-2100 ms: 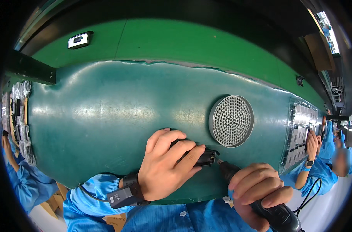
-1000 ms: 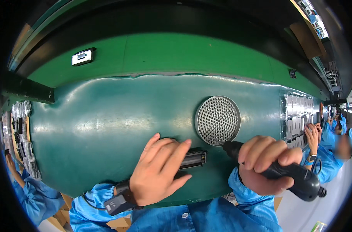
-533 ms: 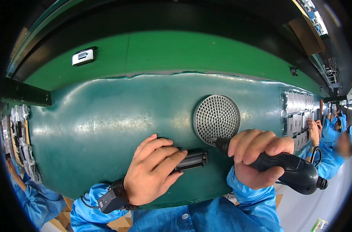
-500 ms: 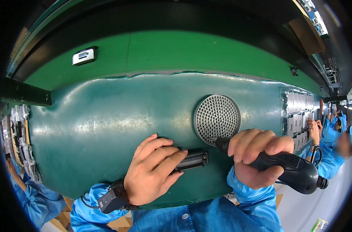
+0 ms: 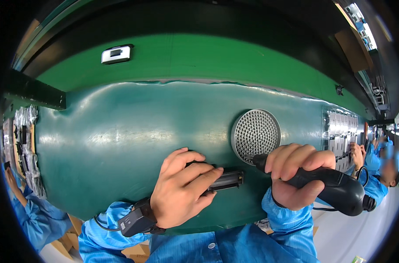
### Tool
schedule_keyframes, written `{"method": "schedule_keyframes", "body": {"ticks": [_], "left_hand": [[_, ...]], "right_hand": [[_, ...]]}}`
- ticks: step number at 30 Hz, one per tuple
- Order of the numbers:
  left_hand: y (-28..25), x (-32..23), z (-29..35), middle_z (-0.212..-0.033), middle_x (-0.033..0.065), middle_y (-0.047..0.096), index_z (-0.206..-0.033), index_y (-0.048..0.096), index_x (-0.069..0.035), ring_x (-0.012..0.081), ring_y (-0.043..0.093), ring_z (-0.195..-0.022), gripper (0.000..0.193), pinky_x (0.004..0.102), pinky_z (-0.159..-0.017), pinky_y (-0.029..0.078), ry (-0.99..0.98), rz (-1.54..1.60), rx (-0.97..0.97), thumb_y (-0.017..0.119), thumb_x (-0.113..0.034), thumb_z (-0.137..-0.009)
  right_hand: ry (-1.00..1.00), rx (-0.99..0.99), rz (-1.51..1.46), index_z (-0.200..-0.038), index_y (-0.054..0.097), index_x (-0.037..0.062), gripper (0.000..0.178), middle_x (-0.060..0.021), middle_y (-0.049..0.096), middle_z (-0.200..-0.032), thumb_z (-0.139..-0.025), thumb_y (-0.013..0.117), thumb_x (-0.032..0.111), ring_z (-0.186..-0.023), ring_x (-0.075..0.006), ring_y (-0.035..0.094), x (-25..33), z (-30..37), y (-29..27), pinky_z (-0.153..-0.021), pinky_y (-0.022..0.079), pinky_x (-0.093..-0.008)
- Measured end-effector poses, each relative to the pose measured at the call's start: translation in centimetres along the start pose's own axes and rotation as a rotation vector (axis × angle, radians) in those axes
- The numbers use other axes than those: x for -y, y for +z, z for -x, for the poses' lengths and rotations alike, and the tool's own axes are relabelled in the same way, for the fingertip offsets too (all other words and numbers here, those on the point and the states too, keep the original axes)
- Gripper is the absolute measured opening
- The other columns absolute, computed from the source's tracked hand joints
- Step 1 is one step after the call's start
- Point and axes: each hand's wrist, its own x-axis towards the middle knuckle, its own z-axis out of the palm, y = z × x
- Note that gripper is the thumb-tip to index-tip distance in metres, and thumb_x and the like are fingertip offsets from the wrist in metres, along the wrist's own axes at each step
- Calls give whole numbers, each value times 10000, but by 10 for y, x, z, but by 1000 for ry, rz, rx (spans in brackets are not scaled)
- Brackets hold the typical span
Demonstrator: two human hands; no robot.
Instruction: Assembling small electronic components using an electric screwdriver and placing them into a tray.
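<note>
My left hand rests over a long black plastic housing on the green mat. Its fingers hold the housing down, and the left part is hidden beneath them. In my right hand is a black electric screwdriver, gripped around its body. The screwdriver points left and away, its tip at the near edge of a round metal screw tray. Many small holes or studs cover the tray's face; I cannot make out single screws. A black device with a cable is strapped to my left wrist.
Beyond the mat runs a green belt with a small white-and-black device on it. Trays of pale flat parts stand at the right, near a co-worker's hand. Wrapped parts lie at the far left.
The white-and-black device has moved right along the belt. The whole view has shifted slightly. Both hands keep their hold, and the screwdriver tip stays at the tray.
</note>
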Motion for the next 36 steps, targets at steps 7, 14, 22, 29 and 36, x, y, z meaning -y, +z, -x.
{"method": "schedule_keyframes", "body": {"ticks": [7,14,22,29,36], "left_hand": [[11,-2,1,-1039,-46,704,-1090,788,-168,217,589,-1123,494,512,-1118,339,18,3,-38,872,-187,-604],[14,-3,0,-1026,-53,693,-1097,782,-168,208,580,-1122,501,526,-1121,328,4,28,-69,866,-173,-603],[13,-2,1,-1041,-65,689,-1114,783,-174,204,569,-1139,518,528,-1123,326,-12,46,-48,861,-168,-602],[12,-4,0,-1044,-62,690,-1131,779,-173,209,565,-1146,536,527,-1123,324,-15,54,-28,857,-168,-601],[11,-6,-1,-1043,-63,688,-1132,780,-171,206,559,-1155,533,523,-1128,315,-13,57,-21,857,-168,-605]], "right_hand": [[-48,-3,-10,-1087,462,79,485,-83,573,-761,-972,683,495,-573,-208,569,5,-1,-4,-512,514,-366],[-111,54,-120,-1051,470,77,405,-33,533,-692,-992,669,425,-532,-140,505,35,7,14,-458,470,-284],[-244,198,-76,-1013,463,77,421,-34,579,-639,-969,706,419,-464,-158,580,0,24,31,-380,521,-284],[-241,194,-80,-1012,466,68,439,-41,586,-639,-967,706,433,-462,-161,584,-3,25,32,-381,522,-291],[-227,217,-91,-1007,464,55,446,-57,585,-635,-964,718,420,-463,-172,578,-5,24,32,-384,527,-312]]}}
